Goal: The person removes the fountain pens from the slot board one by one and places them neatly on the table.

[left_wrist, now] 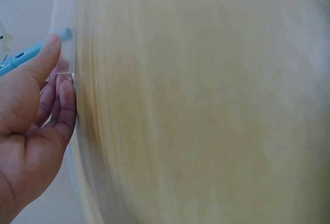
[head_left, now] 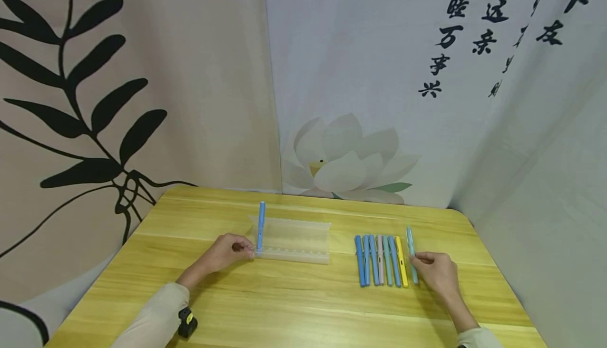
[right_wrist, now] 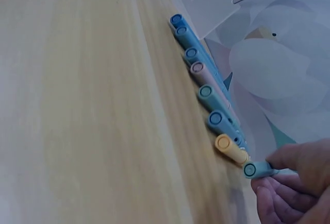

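Observation:
Near the table's middle lies a clear plastic pen rack (head_left: 294, 240) with scalloped edges. A blue pen (head_left: 261, 226) rests across its left end. At the rack's front left corner, my left hand (head_left: 232, 248) holds the edge; in the left wrist view, the thumb (left_wrist: 49, 59) lies by the pen's end and the fingers curl at the rack's edge. My right hand (head_left: 437, 271) pinches a light teal pen (head_left: 411, 242) between thumb and fingers. That pen stands just right of a yellow pen (head_left: 401, 263), the last in a row.
Left of the yellow pen, several blue pens (head_left: 359, 263), a greyish-pink pen (head_left: 380, 261) and a green pen (head_left: 388, 263) lie side by side on the wooden table (head_left: 284, 306). A printed curtain (head_left: 360, 74) hangs behind the table's back edge.

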Demonstrator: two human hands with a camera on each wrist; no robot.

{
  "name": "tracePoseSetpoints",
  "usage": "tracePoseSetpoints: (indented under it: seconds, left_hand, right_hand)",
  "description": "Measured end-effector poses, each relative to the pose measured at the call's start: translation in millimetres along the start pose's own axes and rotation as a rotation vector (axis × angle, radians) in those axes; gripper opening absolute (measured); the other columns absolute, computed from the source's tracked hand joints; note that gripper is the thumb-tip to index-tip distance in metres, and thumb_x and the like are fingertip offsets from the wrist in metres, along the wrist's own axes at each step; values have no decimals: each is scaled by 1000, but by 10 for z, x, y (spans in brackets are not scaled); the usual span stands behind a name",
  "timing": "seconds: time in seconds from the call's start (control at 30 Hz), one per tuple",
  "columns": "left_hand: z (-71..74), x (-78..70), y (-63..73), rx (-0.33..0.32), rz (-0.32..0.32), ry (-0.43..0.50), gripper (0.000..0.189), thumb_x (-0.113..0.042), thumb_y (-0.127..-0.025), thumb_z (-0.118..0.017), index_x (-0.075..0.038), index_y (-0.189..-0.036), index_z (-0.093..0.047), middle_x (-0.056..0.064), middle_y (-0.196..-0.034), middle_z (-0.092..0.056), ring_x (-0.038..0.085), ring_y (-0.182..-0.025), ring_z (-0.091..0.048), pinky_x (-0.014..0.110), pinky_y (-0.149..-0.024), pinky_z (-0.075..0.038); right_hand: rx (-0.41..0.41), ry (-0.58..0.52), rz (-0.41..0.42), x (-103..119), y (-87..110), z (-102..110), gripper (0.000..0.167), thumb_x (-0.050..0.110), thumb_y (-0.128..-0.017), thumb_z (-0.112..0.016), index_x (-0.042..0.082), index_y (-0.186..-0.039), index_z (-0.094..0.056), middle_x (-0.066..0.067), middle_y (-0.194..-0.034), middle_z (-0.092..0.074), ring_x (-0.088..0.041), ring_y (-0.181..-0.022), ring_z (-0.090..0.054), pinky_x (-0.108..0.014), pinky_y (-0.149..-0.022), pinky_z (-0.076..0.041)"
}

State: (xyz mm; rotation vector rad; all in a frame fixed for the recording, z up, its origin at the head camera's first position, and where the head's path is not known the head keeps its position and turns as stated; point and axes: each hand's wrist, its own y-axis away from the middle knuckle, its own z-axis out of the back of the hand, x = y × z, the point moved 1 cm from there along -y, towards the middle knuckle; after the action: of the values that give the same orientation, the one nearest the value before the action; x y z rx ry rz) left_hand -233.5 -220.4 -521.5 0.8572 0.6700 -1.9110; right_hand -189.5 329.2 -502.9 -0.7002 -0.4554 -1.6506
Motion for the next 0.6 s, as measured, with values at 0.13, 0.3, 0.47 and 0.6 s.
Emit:
tracePoseSetpoints:
  seconds: [0.13, 0.3, 0.47, 0.6]
  left_hand:
    - [9, -18, 8, 2, 7, 7, 12, -19, -96, -73, -9, -102, -77, 0, -95, -73, 14, -89, -64, 25, -79, -52]
    - [-7, -13, 13, -4, 9, 12, 13, -19, -96, -74, -9, -102, -77, -1, -93, -73, 11, -87, -63, 24, -78, -52]
    - [-15, 21, 5, -5, 4, 1, 12, -20, -96, -73, -11, -102, -77, -3, -94, -73, 9, -86, -64, 25, -79, -53]
    - [-18, 48, -11, -2, 4, -9, 11, -22, -96, -74, -13, -102, -77, -5, -93, -73, 10, -86, -64, 25, -79, -52]
  right_hand:
    - [15, 15, -23, -65, -11, -24, 33, 26, -93, -75, -4, -108, -77, -18, -97, -77, -29, -84, -74, -34, -67, -57]
    - [57, 14, -35, -89, -41, -44, 33, 26, -93, -76, -4, -107, -77, -16, -93, -77, -26, -82, -74, -34, -65, -57]
    - [57, 45, -22, -81, -60, -55, 31, 27, -92, -77, -2, -102, -79, -16, -94, -78, -33, -89, -73, -42, -73, -57]
    - [48, 63, -5, -78, -70, -62, 28, 27, -91, -77, 0, -99, -80, -17, -95, -77, -37, -93, -72, -48, -77, -56]
